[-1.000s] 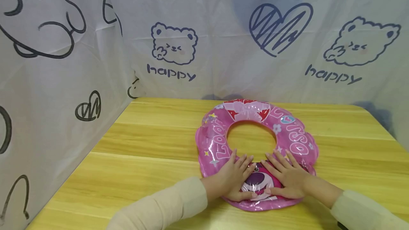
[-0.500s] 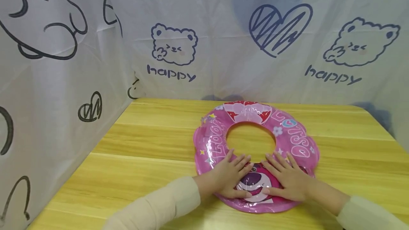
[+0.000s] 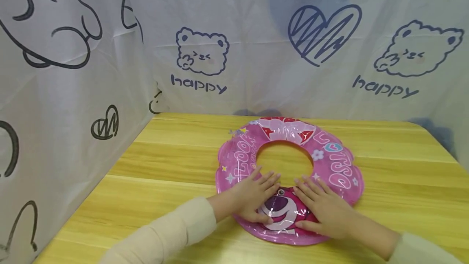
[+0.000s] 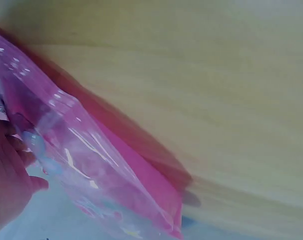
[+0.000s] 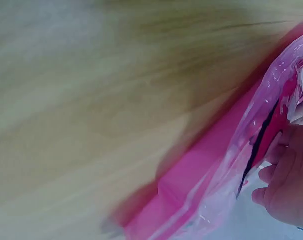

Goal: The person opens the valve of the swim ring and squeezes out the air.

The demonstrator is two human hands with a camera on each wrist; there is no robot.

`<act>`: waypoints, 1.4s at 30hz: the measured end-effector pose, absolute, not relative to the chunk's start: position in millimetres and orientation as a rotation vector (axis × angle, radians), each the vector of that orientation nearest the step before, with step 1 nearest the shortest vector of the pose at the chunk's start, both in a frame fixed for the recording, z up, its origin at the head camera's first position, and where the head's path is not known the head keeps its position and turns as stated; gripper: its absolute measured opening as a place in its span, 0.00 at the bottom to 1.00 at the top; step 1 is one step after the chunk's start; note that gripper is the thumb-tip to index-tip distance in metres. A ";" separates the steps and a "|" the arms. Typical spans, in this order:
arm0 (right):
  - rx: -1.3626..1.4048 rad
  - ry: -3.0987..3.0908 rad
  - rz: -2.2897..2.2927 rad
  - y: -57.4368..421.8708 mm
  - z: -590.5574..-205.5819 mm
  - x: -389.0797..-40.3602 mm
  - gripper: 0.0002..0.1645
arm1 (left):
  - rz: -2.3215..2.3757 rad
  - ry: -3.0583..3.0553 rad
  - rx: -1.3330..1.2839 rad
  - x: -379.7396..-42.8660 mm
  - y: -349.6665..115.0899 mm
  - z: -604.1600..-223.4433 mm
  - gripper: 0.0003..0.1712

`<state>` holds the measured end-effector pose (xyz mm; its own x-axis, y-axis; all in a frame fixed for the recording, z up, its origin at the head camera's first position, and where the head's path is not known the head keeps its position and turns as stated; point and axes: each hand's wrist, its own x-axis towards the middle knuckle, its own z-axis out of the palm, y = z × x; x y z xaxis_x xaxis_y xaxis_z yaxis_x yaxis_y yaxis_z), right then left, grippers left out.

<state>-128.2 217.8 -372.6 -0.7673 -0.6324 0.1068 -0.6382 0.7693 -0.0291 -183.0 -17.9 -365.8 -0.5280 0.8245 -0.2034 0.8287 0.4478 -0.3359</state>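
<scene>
Both hands — left hand [image 3: 254,196] and right hand [image 3: 327,207] — rest with spread, straight fingers on the near part of the pink ring [image 3: 338,174]. It lies on the yellow, wood-grained table [image 3: 154,199], its far right corner rounded. White cloth [image 3: 253,80] hangs left and behind, bearing hearts [image 3: 307,31], bears [image 3: 202,52], "happy".

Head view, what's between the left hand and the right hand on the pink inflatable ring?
In the head view, a printed cartoon face on the pink inflatable ring shows between the left hand and the right hand.
</scene>
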 end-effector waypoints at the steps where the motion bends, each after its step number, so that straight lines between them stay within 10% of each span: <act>1: 1.031 -2.864 0.096 217.9 -372.2 -128.0 0.47 | -0.541 2.669 1.500 -181.9 -17.4 -365.9 0.50; 42: 1.255 -2.837 0.228 229.7 -406.6 -140.4 0.49 | -0.319 2.783 1.315 -164.2 3.3 -395.9 0.61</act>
